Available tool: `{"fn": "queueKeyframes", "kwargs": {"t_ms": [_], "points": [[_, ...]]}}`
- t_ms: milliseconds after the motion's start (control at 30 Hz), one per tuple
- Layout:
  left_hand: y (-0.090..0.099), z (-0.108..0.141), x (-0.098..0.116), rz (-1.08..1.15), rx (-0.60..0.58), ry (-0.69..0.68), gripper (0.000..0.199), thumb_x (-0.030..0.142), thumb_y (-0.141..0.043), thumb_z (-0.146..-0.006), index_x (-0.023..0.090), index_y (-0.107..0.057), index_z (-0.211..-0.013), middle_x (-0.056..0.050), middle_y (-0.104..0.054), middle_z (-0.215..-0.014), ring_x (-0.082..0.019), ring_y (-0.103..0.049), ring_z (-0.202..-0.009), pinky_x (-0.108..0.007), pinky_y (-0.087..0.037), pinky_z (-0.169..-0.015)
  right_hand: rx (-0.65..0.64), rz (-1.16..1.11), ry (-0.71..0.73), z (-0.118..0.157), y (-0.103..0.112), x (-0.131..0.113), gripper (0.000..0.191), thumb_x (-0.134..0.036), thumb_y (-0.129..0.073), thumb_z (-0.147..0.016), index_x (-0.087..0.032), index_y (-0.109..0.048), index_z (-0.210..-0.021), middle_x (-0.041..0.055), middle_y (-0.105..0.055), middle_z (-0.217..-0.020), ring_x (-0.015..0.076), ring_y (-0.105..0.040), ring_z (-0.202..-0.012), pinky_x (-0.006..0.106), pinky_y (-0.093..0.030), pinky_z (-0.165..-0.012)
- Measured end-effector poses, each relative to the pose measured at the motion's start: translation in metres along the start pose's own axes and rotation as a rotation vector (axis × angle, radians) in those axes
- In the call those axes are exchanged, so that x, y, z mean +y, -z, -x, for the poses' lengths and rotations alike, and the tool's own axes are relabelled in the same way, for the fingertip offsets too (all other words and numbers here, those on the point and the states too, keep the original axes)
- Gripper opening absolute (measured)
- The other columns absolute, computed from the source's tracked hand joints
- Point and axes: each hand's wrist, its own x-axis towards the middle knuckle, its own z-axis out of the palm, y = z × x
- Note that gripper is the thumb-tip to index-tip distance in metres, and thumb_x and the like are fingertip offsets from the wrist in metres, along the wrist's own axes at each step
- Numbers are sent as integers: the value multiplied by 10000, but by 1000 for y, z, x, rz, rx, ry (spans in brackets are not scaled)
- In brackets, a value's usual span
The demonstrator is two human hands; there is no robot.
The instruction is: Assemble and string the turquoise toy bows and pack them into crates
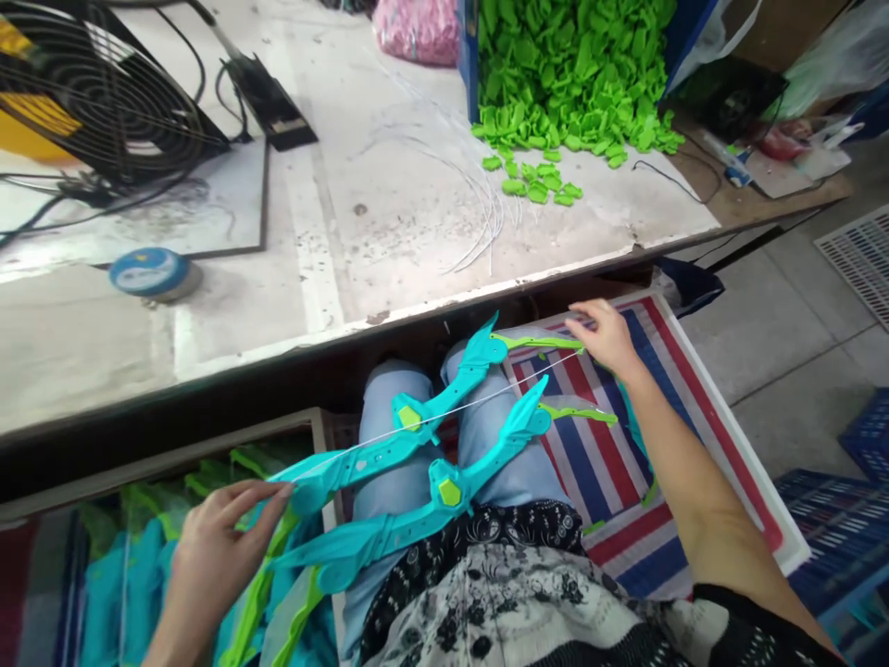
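white string runs from pinching left hand to half-open right hand.

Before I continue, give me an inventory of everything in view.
toy bows: two, turquoise and green, across lap
string: one, white, between hands
boxed bows: several, turquoise and green, lower left
box: one, pale, lower left
tray: one, white, striped lining, lower right
workbench: one, whitish, ahead
fan: one, black, bench left
tub: one, blue and white, bench left
bundle: one, pink, bench top
bin: one, blue, upper right
loose pieces: many, green, in and before bin
strands: several, white, bench centre
crates: at least two, blue, lower right
grid basket: one, white, far right
left hand: one, bare, upper bow's left end
right hand: one, bare, upper bow's right tip
legs: two, blue trousers, under bows
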Motion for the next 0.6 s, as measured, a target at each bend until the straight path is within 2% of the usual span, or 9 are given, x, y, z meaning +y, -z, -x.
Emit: {"fn": "queueKeyframes", "kwargs": {"t_ms": [67,167,233,300,367,467,533,600], "points": [[-13,-2,-2,-14,20,-33,261,547,-577,-625,322,-677,-537,-47,-662,-696,-278,-605,-693,-382,-445,-696,13,49,38,-38,-8,-42,284,-332,-538,-913,-157,-737,-1015,99,-696,-964,219,-648,-938,371,-522,-901],[-20,-7,-5,-99,128,-57,304,579,-561,-676,313,-707,-681,-52,-637,-704,-275,-582,-678,-379,-436,-684,-86,243,64,-96,-30,-105,259,-244,-540,-901,-95,-741,-969,164,-702,-1012,282,-632,-1038,427,-498,-948],[-18,-9,-6,-134,236,-58,360,613,-544,-687,294,-705,-729,-64,-627,-730,-292,-594,-728,-398,-450,-710,-178,375,63,-124,-42,-135,259,-134,-537,-870,-57,-740,-1010,213,-700,-1066,329,-636,-1081,463,-506,-932],[-14,-9,-1,-125,285,-44,401,634,-535,-695,278,-707,-760,-70,-643,-786,-293,-605,-766,-418,-467,-751,-271,465,83,-142,-48,-152,319,-29,-496,-838,-48,-742,-1040,225,-711,-1056,349,-654,-1087,469,-523,-899],[-9,-7,12,-86,283,-12,423,633,-541,-708,265,-722,-809,-70,-669,-850,-273,-604,-760,-421,-479,-769,-333,504,114,-152,-47,-160,351,14,-479,-819,-56,-749,-1032,213,-727,-1014,345,-667,-1091,456,-531,-896],[-5,-1,46,18,301,-6,427,602,-571,-729,235,-740,-869,-75,-698,-939,-248,-613,-771,-394,-493,-757,-355,480,127,-155,-35,-153,273,-14,-567,-781,-41,-748,-984,192,-728,-969,333,-670,-1090,436,-522,-931],[-7,6,75,119,310,-39,403,564,-593,-766,217,-744,-906,-74,-708,-995,-220,-624,-769,-356,-495,-733,-351,350,90,-147,-20,-136,206,-47,-641,-741,-31,-743,-919,161,-718,-907,304,-686,-1027,403,-529,-918],[-15,14,105,244,231,-76,359,524,-615,-805,214,-741,-935,-60,-717,-993,-195,-635,-773,-327,-494,-738,-359,89,9,-125,-1,-111,167,-106,-694,-725,-44,-733,-875,108,-704,-810,235,-699,-875,340,-555,-820]]}}
